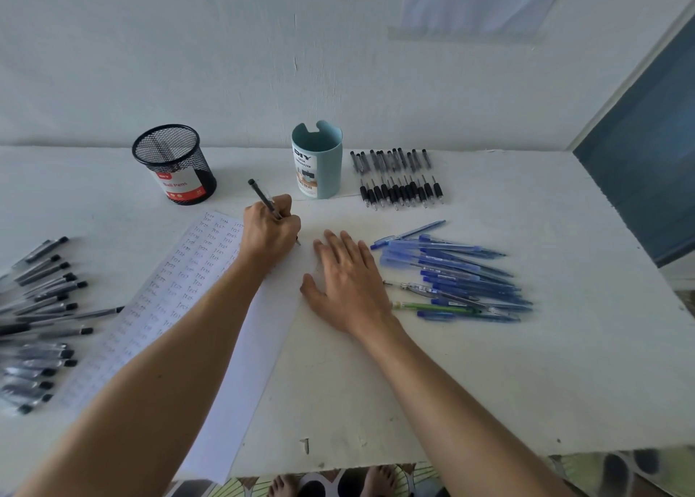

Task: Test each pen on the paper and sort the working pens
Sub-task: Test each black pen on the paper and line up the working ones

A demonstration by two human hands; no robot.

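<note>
The left hand (269, 229) grips a black pen (263, 197), writing on the paper (259, 327). The right hand (349, 282) lies flat, released, probably steadying the sheet.

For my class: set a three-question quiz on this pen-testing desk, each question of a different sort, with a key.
1. True or false: the left hand grips the black pen.
2. Which holder stands nearer the blue pens? A) black mesh cup B) pale blue cup
3. Fill in: the right hand lies ___ on the table, fingers straight, holding nothing.

Key: 1 true; 2 B; 3 flat.
</note>
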